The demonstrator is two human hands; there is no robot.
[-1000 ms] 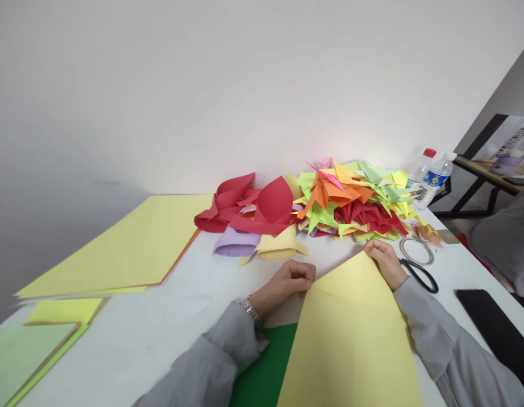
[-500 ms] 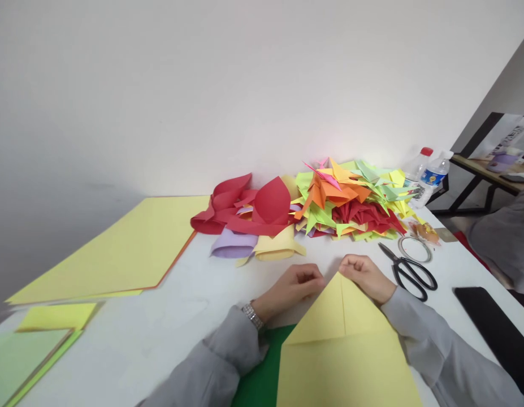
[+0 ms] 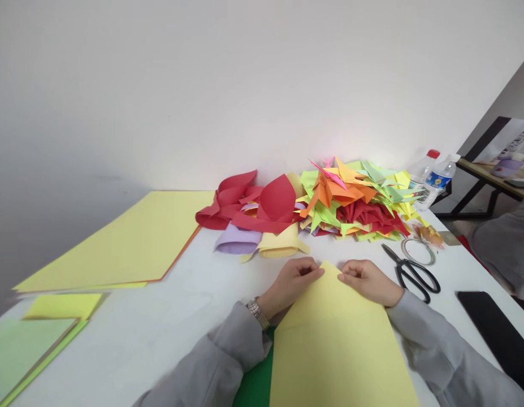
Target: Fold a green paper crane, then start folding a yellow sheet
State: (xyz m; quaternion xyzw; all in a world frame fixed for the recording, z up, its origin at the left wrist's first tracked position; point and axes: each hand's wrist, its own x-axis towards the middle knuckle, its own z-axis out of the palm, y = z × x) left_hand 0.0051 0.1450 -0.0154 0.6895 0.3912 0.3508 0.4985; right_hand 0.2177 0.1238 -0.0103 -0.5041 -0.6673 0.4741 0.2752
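A yellow sheet of paper (image 3: 340, 345) comes to a blunt point at its far end and shows a mostly smooth face with a faint cross crease. My left hand (image 3: 293, 285), with a metal watch at the wrist, pinches the left edge close to the tip. On the other side of the tip, my right hand (image 3: 372, 281) has its thumb and bent fingers closed on the right edge. Part of a green sheet (image 3: 256, 379) shows under the yellow one, beside my left sleeve. The near end of the yellow paper runs out of view.
Folded red paper shapes (image 3: 276, 198) and a heap of paper cranes (image 3: 346, 192) lie by the wall. Black scissors (image 3: 410, 271), a tape roll (image 3: 418, 251), bottles (image 3: 437, 181) and a black slab (image 3: 494, 339) are rightward. Large yellow sheets (image 3: 121, 237) lie left. Another person's sleeve (image 3: 505, 249) shows.
The yellow paper's tip has shifted left, and its middle seam no longer shows; a smooth face is up. My left hand, before beside the tip, now grips its left edge. The view shifted slightly.
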